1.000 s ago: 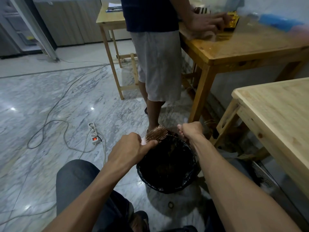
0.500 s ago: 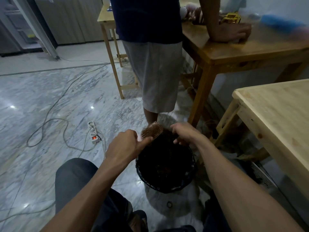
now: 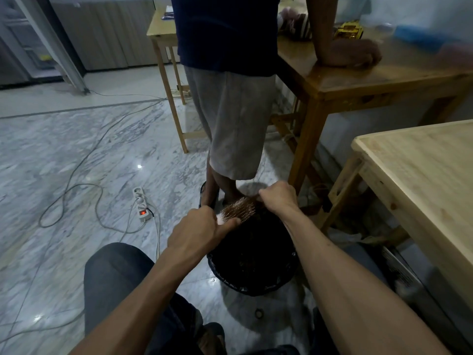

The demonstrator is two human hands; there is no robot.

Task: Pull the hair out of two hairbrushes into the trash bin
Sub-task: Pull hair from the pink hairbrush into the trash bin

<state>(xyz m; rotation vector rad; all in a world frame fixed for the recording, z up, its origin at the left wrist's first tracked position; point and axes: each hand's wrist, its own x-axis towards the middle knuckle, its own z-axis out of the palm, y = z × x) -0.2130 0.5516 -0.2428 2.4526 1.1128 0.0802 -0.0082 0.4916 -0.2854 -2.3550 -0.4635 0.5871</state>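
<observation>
A hairbrush [image 3: 239,210] with pale copper bristles is held over the far rim of a black, bag-lined trash bin [image 3: 252,284] on the floor. My left hand [image 3: 198,230] is shut on its handle, thumb along the base of the bristles. Just beyond the brush tip, my right hand [image 3: 277,198] is closed, its fingertips pinching dark strands of hair at the bristles' far end. Dark hair lies inside the bin. No second brush shows.
A person in grey shorts [image 3: 236,124] stands right behind the bin, leaning a hand on a dark wooden table [image 3: 384,75]. A pale wooden table [image 3: 422,175] is at my right. A power strip [image 3: 140,203] and cables lie on the marble floor at left.
My right hand dipped to the bristles and has now drawn back up past the brush tip with hair pinched. The standing person has stepped closer to the bin.
</observation>
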